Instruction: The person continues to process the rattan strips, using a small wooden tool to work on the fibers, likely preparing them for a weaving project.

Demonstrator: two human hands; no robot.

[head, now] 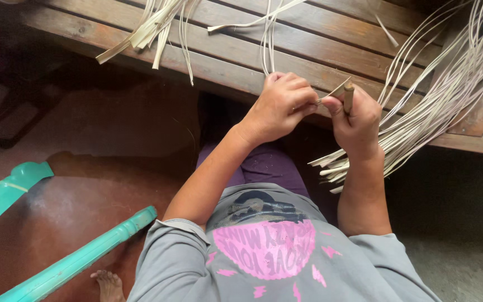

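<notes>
Head view, looking down at a seated person in a grey printed shirt [269,251] and purple trousers [269,165]. A large bundle of pale cane strips [443,95] fans across the right of the wooden slatted surface [308,42] and overhangs its near edge just beside the right wrist. A smaller sheaf of flat pale strips [152,28] lies at the upper left of the same surface, well apart from the hands. Two turquoise turned wooden legs [79,260] slant across the lower left, above a reddish-brown floor [85,201]; a bare foot [109,285] shows at the bottom edge. The right part of the floor is grey and rough.

Both hands meet over the near edge of the surface. The left hand [278,106] has its fingers closed on a thin pale strip [268,39], which runs up from the fist across the slats. The right hand [356,117] is clenched around a brown wooden handle [348,96], whose top stands above the fist. A narrow pale sliver [334,91] spans the gap between the two hands, touching the fingertips of both.
</notes>
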